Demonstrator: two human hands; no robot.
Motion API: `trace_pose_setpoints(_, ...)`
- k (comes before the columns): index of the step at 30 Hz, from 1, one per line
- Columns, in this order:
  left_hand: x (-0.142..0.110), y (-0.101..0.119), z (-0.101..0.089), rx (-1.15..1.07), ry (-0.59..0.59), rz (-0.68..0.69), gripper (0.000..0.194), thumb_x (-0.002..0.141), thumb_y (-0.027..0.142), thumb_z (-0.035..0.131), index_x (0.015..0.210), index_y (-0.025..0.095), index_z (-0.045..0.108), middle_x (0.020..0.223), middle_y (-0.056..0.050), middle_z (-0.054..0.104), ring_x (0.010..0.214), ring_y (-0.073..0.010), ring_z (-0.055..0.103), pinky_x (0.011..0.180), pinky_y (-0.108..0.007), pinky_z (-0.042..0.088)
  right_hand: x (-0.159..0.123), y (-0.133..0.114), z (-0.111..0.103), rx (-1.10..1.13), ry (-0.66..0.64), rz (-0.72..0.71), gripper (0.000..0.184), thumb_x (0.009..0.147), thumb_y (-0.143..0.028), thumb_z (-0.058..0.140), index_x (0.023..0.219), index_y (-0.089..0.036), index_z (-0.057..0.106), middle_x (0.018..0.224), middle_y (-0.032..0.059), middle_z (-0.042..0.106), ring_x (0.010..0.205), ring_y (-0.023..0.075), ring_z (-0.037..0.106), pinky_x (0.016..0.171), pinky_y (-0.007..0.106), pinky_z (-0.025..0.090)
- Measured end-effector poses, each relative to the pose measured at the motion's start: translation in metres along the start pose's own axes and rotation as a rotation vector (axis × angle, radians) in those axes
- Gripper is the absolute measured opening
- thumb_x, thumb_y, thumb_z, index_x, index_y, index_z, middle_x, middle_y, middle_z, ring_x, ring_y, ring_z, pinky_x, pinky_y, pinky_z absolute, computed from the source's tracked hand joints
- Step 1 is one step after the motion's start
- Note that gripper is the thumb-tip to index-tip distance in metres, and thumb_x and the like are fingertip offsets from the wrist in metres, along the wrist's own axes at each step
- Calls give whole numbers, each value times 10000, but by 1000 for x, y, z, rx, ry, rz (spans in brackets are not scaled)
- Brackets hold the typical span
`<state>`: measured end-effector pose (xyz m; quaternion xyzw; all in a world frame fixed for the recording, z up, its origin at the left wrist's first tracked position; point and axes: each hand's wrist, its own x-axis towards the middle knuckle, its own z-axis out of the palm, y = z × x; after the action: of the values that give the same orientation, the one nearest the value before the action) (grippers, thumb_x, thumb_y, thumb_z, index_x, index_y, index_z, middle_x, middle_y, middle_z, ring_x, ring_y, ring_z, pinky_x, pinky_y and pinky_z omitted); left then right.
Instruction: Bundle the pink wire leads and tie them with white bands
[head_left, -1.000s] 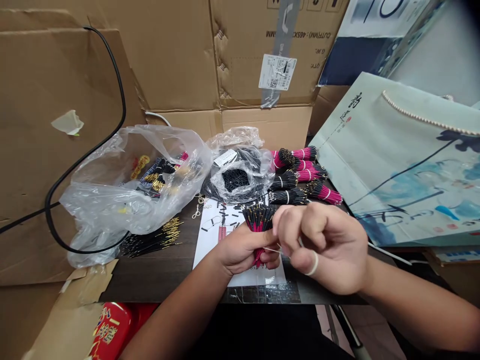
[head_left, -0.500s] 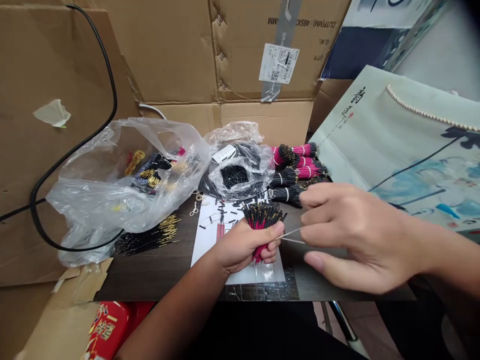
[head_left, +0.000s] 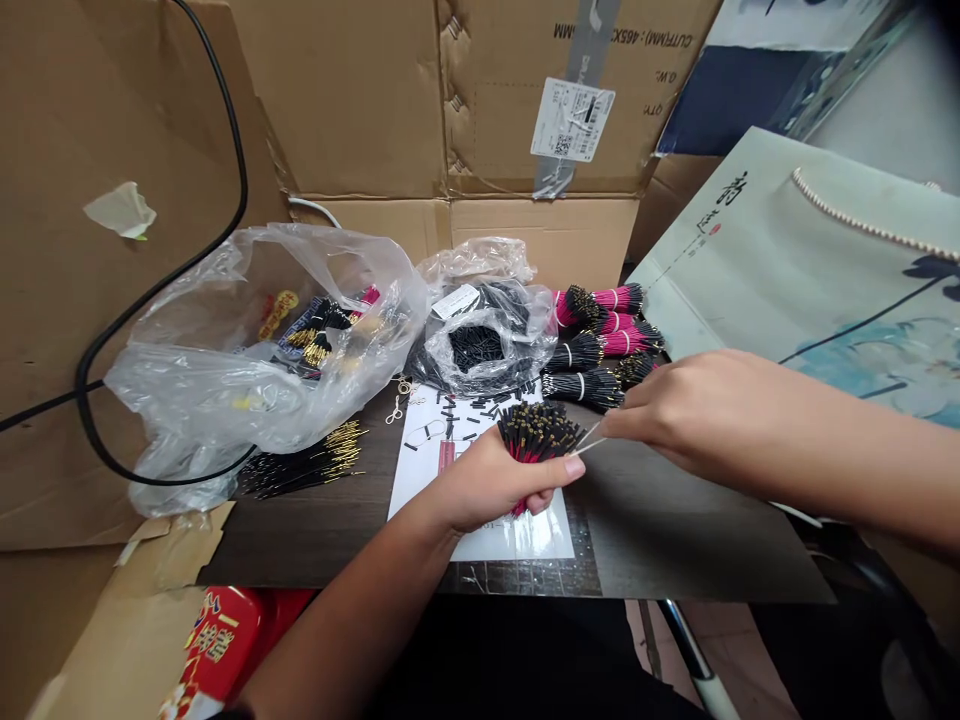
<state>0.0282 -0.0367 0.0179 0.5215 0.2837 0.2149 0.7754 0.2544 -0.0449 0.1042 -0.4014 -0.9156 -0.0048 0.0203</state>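
Note:
My left hand [head_left: 491, 485] is closed round a bundle of thin red wires with black, gold-tipped ends [head_left: 536, 432], held upright over a white sheet [head_left: 480, 530] on the dark table [head_left: 315, 525]. My right hand [head_left: 686, 415] is just right of the bundle, fingers pinched on a thin white band [head_left: 592, 442] stretched from the bundle. Behind my hands lie several tied bundles of the same wires [head_left: 596, 345].
A big clear plastic bag [head_left: 247, 360] with parts lies at the left, a smaller bag of black sleeves [head_left: 480, 345] behind the sheet. Loose gold-tipped black wires [head_left: 307, 465] lie by the bag. Cardboard boxes [head_left: 480, 100] stand behind, a paper gift bag [head_left: 810, 270] at right.
My right hand moved from over the bundle out to the right and up, pulling the white band taut. The left hand kept its grip on the bundle.

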Motion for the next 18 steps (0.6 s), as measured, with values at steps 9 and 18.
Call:
trace_pose_setpoints(9, 3, -5, 5, 170, 377, 138, 354, 875, 454, 664, 691, 178, 537, 548, 47, 492, 502, -77, 446, 505, -232, 357, 9, -2, 11, -117, -154, 46, 273, 796, -496, 744, 998, -312, 749, 546, -7, 606, 476, 182, 550, 465, 284, 177)
trace_pose_setpoints(18, 14, -12, 16, -433, 491, 429, 310, 832, 346, 746, 636, 164, 592, 651, 26, 518, 710, -95, 533, 767, -222, 469, 13, -36, 47, 430, 19, 207, 459, 790, -538, 752, 1105, -235, 612, 991, 49, 689, 885, 220, 614, 747, 348, 493)
